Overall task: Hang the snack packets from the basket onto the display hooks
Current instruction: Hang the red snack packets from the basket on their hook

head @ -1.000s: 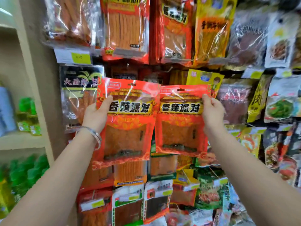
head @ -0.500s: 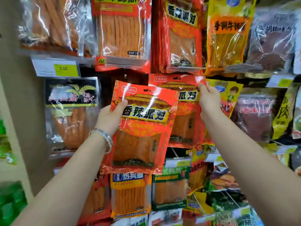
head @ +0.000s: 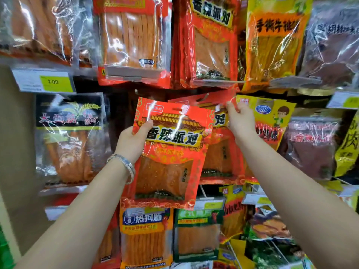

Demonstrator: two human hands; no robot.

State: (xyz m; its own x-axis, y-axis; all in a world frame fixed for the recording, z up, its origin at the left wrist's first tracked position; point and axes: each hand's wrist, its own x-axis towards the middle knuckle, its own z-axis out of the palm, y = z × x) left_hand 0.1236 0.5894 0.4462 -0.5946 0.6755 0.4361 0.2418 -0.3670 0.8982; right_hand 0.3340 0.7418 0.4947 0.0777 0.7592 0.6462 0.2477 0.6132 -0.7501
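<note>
Centre frame, your left grip (head: pixel 134 141) clasps the front packet (head: pixel 169 158); your right grip (head: pixel 240 121) pinches the rear packet (head: pixel 221 158) at its top.

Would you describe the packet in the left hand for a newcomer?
Find the yellow 2.00 price label. Lower right of it, the left hand grips a red packet by its edge. It tilts in front of its twin, pinched by the right hand.

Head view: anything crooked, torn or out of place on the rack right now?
The rear red packet, pinched by the right hand, is askew, its top edge rising rightward. The front red packet, gripped by the left hand, is not hung. Nothing looks torn or spilled.
</note>
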